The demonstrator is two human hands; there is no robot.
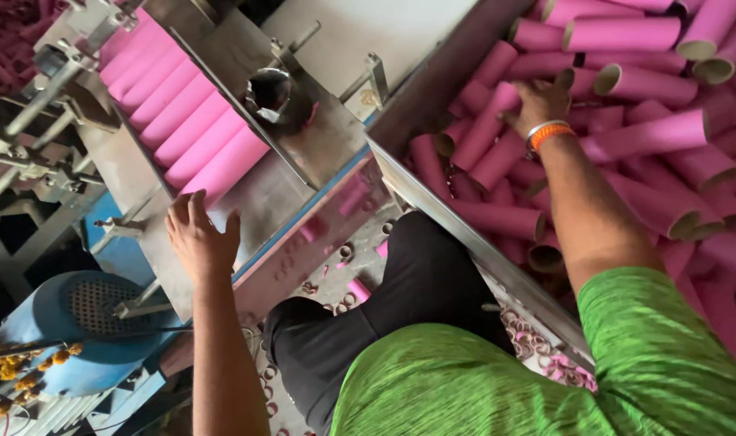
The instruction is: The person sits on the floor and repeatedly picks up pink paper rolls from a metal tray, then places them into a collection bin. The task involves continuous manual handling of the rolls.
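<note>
My left hand rests flat with fingers apart on the sloping metal tray of a machine, just below a row of pink cardboard tubes lying side by side. My right hand, with orange and white bands on the wrist, reaches into a big heap of loose pink tubes and closes around one tube. My green sleeve and dark trousers fill the lower middle.
A metal rail separates the tube heap from the machine. A blue motor housing sits at lower left beside yellow flowers. Short cut rings litter the floor by my leg. A metal cylinder stands above the tray.
</note>
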